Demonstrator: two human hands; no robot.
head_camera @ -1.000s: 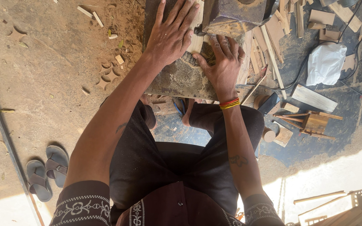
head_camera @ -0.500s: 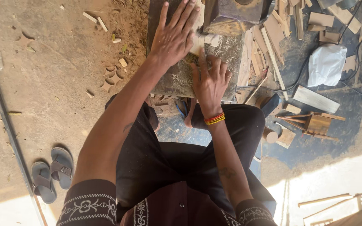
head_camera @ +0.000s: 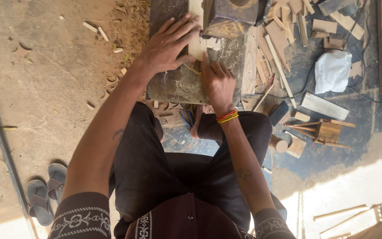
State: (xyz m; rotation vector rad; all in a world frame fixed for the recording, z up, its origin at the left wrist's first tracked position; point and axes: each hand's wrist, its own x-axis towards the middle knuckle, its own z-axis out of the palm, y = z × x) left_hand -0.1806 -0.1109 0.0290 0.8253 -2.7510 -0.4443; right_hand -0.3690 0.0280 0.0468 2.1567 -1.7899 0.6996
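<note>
I sit over a dusty metal machine table (head_camera: 173, 86) with a dark housing (head_camera: 233, 17) at its far end. A narrow pale wooden strip (head_camera: 196, 44) lies on the table, running toward the housing. My left hand (head_camera: 166, 44) rests flat on the strip with the fingers spread. My right hand (head_camera: 217, 82), with coloured bangles at the wrist, is curled against the near end of the strip, fingertip pointing along it. Small offcut blocks (head_camera: 211, 43) lie beside the strip near the housing.
Wooden slats and offcuts (head_camera: 284, 35) are piled right of the machine, with a white bag (head_camera: 332, 71), a black cable (head_camera: 297, 95) and a small wooden frame (head_camera: 326, 130). Sawdust and chips cover the ground at left. Grey sandals (head_camera: 45, 192) lie at lower left.
My right hand has drawn back toward me along the table and now sits at the strip's near end. My left hand stays spread on the strip.
</note>
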